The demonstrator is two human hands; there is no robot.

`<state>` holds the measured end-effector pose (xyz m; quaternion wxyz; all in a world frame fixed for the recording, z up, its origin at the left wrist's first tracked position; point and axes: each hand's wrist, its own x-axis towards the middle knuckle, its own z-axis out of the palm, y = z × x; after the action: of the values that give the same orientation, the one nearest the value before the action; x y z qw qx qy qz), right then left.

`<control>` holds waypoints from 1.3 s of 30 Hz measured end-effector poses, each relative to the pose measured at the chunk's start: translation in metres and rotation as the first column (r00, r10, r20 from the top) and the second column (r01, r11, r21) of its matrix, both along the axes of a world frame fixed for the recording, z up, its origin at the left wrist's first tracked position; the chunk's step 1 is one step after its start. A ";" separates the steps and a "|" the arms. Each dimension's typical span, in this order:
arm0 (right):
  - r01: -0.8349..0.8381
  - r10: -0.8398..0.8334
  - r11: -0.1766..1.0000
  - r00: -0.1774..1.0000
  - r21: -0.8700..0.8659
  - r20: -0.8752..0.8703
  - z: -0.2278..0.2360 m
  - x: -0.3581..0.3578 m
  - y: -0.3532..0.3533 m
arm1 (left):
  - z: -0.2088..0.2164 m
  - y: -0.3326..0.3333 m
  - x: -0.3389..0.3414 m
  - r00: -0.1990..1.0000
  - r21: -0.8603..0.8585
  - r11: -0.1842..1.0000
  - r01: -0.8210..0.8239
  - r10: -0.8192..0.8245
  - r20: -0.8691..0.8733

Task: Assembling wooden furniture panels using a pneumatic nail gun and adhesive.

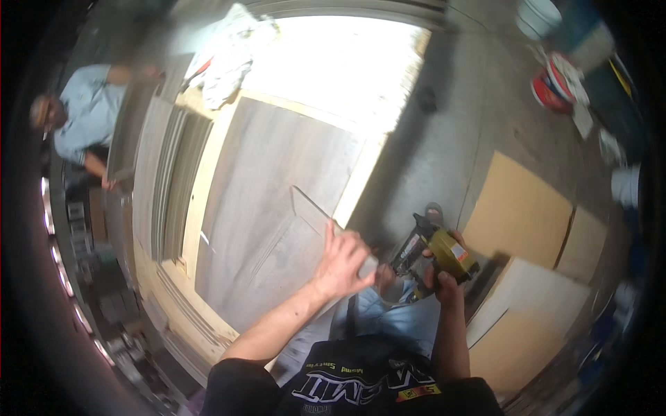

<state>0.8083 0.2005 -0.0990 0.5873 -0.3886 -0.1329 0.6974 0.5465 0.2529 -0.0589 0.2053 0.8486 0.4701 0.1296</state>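
My left hand is closed round the near right edge of a grey-brown wood-grain piece. Its thin edge and far corner stand out against a large panel of similar grain, and its full outline is hard to make out. My fingers hide part of that edge. To the right, my right hand grips an olive-green and black nail gun, which is held beside the bench, apart from the panel. The nail gun's black nose end points up and left.
A pale wood bench frame surrounds the panel, with stacked grey boards on its left. Beyond them a co-worker holds a board. White cloth lies at the far end. Tan sheets and a red bucket are at right.
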 end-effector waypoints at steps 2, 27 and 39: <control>-0.036 0.036 0.999 0.999 0.001 0.018 0.008 0.011 0.024 | 0.002 -0.017 -0.008 0.995 -0.073 0.993 0.096 -0.095 0.020; -0.710 0.710 0.704 0.704 0.026 0.017 -0.003 0.022 0.130 | -0.007 0.026 -0.077 0.375 0.117 0.395 -0.911 0.913 -0.157; -0.658 0.657 0.753 0.753 0.013 0.051 -0.011 -0.004 0.075 | -0.008 0.018 -0.078 0.425 0.132 0.434 -0.891 0.901 -0.092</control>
<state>0.8046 0.2750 -0.1101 0.3078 -0.3233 -0.2838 0.8487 0.4683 0.2714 -0.0669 0.0428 0.4820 0.8584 0.1703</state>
